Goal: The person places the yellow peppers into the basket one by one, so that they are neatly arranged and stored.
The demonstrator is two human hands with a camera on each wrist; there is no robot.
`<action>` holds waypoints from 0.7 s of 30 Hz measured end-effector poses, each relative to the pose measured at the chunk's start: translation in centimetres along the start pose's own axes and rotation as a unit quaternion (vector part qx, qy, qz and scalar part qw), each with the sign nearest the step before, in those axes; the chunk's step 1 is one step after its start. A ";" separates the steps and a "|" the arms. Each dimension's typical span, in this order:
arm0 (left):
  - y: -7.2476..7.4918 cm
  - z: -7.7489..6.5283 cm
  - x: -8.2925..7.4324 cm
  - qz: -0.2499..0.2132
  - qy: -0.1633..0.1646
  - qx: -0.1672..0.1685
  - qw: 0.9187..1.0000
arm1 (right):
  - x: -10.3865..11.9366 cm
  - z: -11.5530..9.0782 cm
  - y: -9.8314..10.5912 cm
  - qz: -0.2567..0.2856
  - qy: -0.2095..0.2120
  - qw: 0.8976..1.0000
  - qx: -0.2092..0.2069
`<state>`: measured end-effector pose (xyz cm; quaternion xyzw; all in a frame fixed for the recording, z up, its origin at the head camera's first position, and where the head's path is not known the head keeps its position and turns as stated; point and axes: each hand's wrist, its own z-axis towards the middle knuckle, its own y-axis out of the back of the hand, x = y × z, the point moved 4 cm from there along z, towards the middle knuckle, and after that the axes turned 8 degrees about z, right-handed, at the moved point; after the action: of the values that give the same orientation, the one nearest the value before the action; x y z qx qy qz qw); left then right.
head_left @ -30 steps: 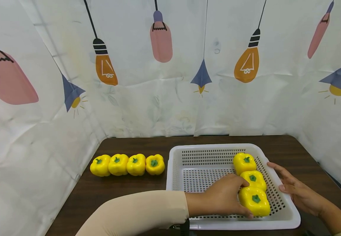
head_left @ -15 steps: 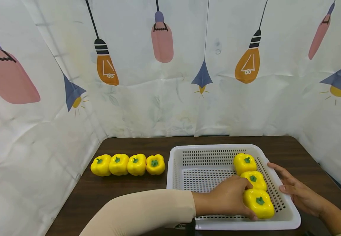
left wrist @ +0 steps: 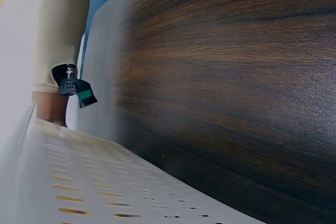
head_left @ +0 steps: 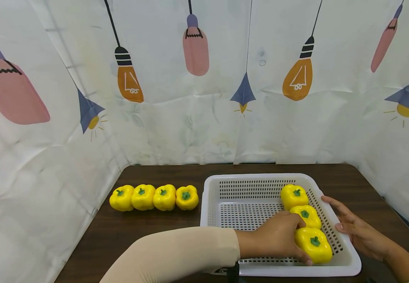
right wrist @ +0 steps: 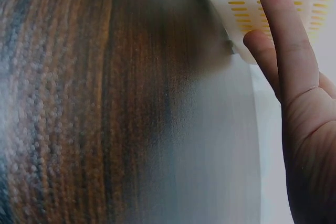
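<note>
In the head view, my left hand (head_left: pixel 278 238) reaches into a white perforated basket (head_left: pixel 209 196) and grips the nearest yellow bell pepper (head_left: pixel 314 245), thumb at its near side and fingers at its far side. The pepper sits in the basket's near right part. Two more yellow bell peppers, a middle one (head_left: pixel 307 216) and a far one (head_left: pixel 294 196), line up behind it along the right wall. My right hand (head_left: pixel 363 232) rests against the outside of that wall. In the right wrist view its fingers (right wrist: pixel 286 35) are extended against the slotted side.
Several yellow bell peppers (head_left: pixel 154 197) stand in a row on the dark wooden table (head_left: pixel 162 222), left of the basket. A white curtain (head_left: pixel 176 129) printed with lamps hangs around the back and sides. A sleeved forearm (left wrist: pixel 60 30) shows in the left wrist view.
My left hand and the gripped bell pepper have shifted slightly right and towards me, along the basket's right wall. The right hand and the basket have stayed almost in place.
</note>
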<state>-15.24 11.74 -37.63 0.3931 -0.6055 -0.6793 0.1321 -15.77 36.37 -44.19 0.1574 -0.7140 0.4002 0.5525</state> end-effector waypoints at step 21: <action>-0.7 0.5 -0.2 0.004 -0.011 0.009 1.000 | 0.1 -0.1 0.0 -0.013 -0.002 1.000 -0.021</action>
<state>-15.26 12.43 -38.18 0.3843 -0.6144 -0.6777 0.1251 -15.76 36.49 -44.15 0.1560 -0.7211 0.3775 0.5597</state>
